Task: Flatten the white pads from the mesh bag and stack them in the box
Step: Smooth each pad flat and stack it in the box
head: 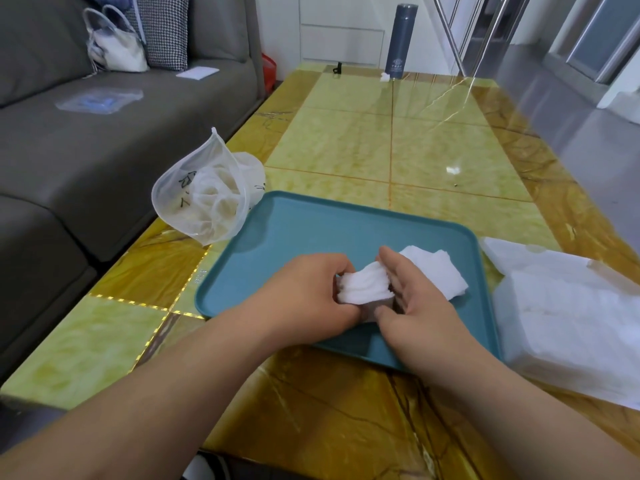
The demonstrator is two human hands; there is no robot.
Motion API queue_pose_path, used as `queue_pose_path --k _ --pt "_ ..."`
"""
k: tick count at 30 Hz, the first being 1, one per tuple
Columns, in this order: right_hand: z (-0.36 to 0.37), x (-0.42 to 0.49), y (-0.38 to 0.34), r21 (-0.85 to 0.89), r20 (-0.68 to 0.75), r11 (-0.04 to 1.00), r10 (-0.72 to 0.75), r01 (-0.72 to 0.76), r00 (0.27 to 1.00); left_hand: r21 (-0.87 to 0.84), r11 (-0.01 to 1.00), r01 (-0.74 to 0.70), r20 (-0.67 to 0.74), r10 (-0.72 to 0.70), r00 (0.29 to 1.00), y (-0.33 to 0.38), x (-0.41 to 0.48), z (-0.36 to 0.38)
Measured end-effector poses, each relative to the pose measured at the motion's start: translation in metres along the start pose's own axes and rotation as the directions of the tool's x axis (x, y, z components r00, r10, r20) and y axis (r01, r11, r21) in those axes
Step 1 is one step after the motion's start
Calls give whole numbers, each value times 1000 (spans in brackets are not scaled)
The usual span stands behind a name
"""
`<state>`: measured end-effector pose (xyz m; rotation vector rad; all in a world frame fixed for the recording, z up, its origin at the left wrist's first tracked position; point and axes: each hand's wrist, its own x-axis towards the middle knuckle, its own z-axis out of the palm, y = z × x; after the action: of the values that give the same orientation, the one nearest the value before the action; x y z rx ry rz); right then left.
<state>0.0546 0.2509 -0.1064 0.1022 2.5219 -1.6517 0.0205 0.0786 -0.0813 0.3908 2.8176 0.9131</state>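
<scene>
White and crumpled, that's the pad (363, 285) I've got between both hands right now, held just above the near part of the teal tray (311, 230). My left hand (304, 292) has its fingers curled round the pad's left end, gripping it. My right hand (415, 299) takes the other end, fingers laid along the top and thumb underneath, pinching it. The pad is all ridges and folds across the middle.

Just behind my right hand, a few flattened pads (436, 268) lie on the tray floor, one over another. Off the tray's far left corner sits the mesh bag (207, 195), mouth open towards me, more white pads bunched inside, right at the table's edge. On my right, just beside the tray, is the box (568, 317), pale and see-through, white layers showing inside.

All of it rests on the glossy yellow marble-look table (346, 140). A dark flask (401, 41) stands at the far end. Grey sofa (69, 150) runs along the left.
</scene>
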Motion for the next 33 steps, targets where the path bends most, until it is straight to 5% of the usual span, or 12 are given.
queue_pose_path --k 13,20,27,33 --pt "1 0 1 -33 80 999 -16 19 997 60 998 -31 -2 32 1000 1 -2 0" --pt "-11 -3 -8 -286 -30 940 -205 188 978 -9 997 -73 117 74 990 -5 1 -11" --pt "-17 -4 -11 -305 -97 941 -183 146 978 61 992 108 -154 -98 983 -32 10 -35" --pt "-20 -4 -9 -320 -75 943 -123 93 990 17 983 182 -18 -181 983 -32 13 -27"
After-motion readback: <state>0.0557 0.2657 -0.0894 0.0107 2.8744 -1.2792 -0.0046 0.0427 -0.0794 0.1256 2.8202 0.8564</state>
